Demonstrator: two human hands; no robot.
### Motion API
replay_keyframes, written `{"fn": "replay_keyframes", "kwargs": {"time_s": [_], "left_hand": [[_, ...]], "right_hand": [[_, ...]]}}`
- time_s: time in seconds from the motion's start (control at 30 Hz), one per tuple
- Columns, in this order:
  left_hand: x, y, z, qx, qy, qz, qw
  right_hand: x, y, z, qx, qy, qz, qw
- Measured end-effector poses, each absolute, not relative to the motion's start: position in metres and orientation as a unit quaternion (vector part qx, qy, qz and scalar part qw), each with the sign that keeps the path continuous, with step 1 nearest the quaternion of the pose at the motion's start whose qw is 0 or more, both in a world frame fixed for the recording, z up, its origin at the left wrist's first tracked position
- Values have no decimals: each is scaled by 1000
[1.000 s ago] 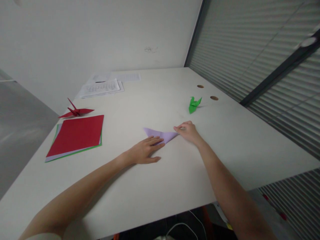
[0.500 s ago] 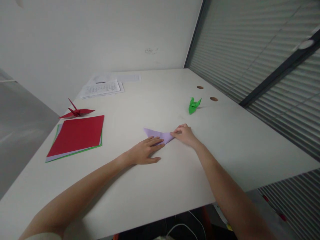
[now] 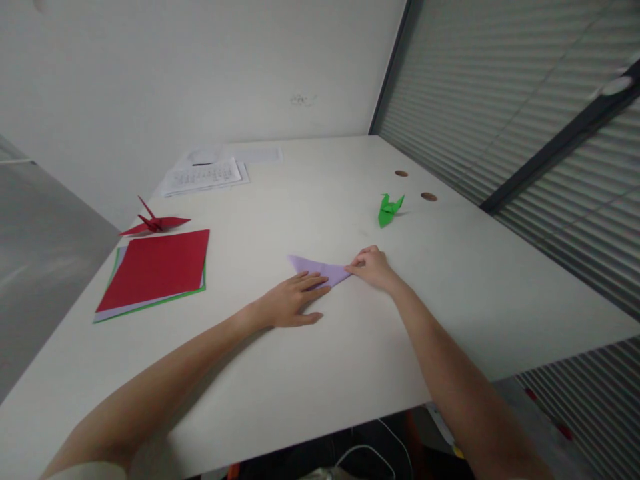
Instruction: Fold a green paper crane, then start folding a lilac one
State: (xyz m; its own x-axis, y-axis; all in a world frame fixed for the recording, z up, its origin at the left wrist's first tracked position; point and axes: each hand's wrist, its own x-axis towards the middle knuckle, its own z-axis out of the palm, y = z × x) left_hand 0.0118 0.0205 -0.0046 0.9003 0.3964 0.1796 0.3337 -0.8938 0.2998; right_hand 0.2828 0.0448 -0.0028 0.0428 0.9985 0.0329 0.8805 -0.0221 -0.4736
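Note:
A lilac sheet of paper folded into a triangle point(image 3: 320, 269) lies flat near the middle of the white table point(image 3: 320, 373). My left hand point(image 3: 293, 301) rests on its near edge with the fingers stretched out flat, pinning it down. My right hand point(image 3: 374, 267) is at the triangle's right tip, its fingers curled and pressed together on that corner.
A stack of coloured sheets with a red one on top point(image 3: 155, 271) lies at the left, a red paper crane point(image 3: 153, 223) behind it. A green folded figure point(image 3: 388, 209) stands beyond my right hand. Printed papers point(image 3: 205, 175) lie at the back. Two round holes point(image 3: 429, 197) are near the blinds.
My right hand has slid a little left along the lilac triangle's right tip and its fingers have curled in. My left hand stays flat on the paper.

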Motion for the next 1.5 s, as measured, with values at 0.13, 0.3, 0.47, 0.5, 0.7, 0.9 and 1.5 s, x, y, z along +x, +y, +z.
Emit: {"fn": "replay_keyframes", "kwargs": {"time_s": [0.13,0.3,0.47,0.5,0.7,0.9,1.5], "left_hand": [[12,21,-4,965,189,117,136],[11,21,-4,965,187,120,142],[11,21,-4,965,188,117,144],[11,21,-4,964,188,117,144],[12,21,-4,964,183,123,149],[12,20,-2,964,192,114,144],[12,21,-3,967,193,107,128]], "right_hand": [[297,48,2,-721,-646,116,222],[287,45,-2,-700,-653,150,247],[290,44,0,-733,-641,134,187],[293,45,2,-743,-629,123,194],[288,45,0,-697,-660,157,232],[294,48,-2,-686,-679,183,188],[276,39,0,-747,-629,146,159]]}}
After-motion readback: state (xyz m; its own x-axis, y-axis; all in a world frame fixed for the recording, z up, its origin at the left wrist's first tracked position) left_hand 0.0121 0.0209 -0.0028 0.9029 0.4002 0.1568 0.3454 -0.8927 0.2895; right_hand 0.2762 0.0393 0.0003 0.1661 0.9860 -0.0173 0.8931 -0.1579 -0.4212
